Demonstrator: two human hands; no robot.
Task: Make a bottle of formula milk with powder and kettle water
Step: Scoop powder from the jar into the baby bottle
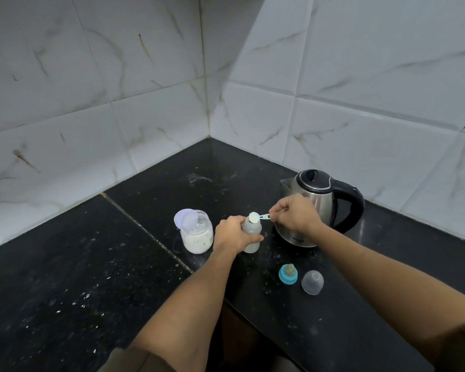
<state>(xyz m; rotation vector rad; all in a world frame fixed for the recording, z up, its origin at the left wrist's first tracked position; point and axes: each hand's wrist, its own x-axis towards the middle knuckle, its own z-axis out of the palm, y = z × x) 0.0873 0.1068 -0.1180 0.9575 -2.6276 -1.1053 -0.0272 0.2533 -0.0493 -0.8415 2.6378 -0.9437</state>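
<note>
The left hand point(232, 232) grips the baby bottle point(251, 236) around its middle, with the fingers curled on the far side and the thumb across the front. The bottle stands upright on the black counter point(65, 277), near its front edge, between the powder jar point(197, 232) and the kettle point(320, 208). The mouth of the bottle is uncovered.

The right hand point(293, 213) pinches the end of the handle of a small scoop point(256, 217) between thumb and fingertips; the other fingers are curled in. The scoop holds white powder, and its bowl is just above the mouth of the bottle.

The jar is open and has powder in the lower part. Its pale lid point(181, 217) lies behind it, touching or almost touching. The blue ring with the teat point(287, 273) and the clear cap point(312, 281) lie side by side on the counter, in front of the kettle.
</note>
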